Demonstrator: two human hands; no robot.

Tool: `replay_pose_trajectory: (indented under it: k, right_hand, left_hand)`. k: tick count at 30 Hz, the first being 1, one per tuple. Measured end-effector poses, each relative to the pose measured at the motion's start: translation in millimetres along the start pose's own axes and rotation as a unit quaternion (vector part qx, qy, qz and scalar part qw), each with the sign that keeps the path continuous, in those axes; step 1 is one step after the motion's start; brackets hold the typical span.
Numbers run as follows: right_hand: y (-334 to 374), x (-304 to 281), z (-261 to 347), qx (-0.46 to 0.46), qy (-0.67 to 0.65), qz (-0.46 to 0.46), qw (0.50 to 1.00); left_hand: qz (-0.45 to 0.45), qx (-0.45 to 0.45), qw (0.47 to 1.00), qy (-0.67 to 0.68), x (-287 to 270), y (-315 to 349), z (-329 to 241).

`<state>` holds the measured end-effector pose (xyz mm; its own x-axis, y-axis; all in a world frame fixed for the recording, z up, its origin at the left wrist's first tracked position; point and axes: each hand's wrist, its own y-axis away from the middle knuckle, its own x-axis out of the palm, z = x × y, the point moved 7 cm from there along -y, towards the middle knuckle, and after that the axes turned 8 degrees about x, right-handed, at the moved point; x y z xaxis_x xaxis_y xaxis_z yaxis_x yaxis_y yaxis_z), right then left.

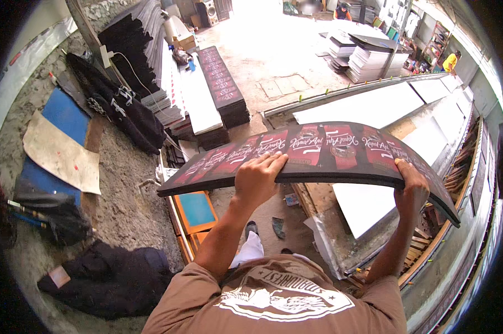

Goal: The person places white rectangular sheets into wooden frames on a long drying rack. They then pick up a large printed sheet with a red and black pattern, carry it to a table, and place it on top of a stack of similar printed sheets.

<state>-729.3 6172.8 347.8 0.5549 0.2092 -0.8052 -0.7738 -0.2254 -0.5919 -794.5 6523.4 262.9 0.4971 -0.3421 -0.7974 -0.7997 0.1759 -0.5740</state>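
Note:
A long, thin stack of black sheets (pixel 304 149), printed with red panels and white lettering, is held up in front of my chest. It sags downward at both ends, more steeply on the right. My left hand (pixel 259 177) grips the near edge left of the middle, its fingers lying over the printed top. Farther right, my right hand (pixel 411 181) clasps the same edge, fingers on top. Both thumbs are hidden. The sheets hang above the gap between the wall side and a long table, partly covering the table from view.
White boards (pixel 362 106) lie along the long table (pixel 312 214) at right. A printed stack (pixel 221 83) stands ahead left, beside tall piled sheets (pixel 131 47). An orange-framed screen (pixel 195 211) is below left. One person in yellow (pixel 450 62) and another in orange (pixel 343 12) are far off.

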Motion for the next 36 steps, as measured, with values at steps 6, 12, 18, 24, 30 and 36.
replay_pose_trajectory:
  k: [6,12,18,24,30,36]
  right_hand:
    - [-74.9,69.4,64.2,0.017,-0.006,-0.004,1.000]
    - [-141.9,139.4,116.8,0.017,-0.006,0.021,1.000]
    - [-221.8,215.5,148.9,-0.005,-0.030,0.008,1.000]
    - [-307.7,290.4,199.3,-0.042,-0.009,-0.024,0.999]
    - [-376.9,362.2,230.2,-0.042,-0.015,0.009,0.999]
    - [-448.8,422.1,277.0,-0.077,-0.048,0.005,0.996]
  left_hand:
    - [0.010,-0.009,1.000,-0.004,7.1,-38.4,113.9]
    - [0.025,-0.003,1.000,0.007,20.7,-85.5,213.9]
    - [0.033,-0.007,0.999,0.012,49.0,-143.5,305.7]
    - [0.033,-0.020,0.999,-0.011,61.6,-178.6,394.6]
    - [0.051,-0.058,0.997,0.001,88.9,-218.2,475.2]
    - [0.061,-0.088,0.994,-0.018,97.0,-244.1,548.5]
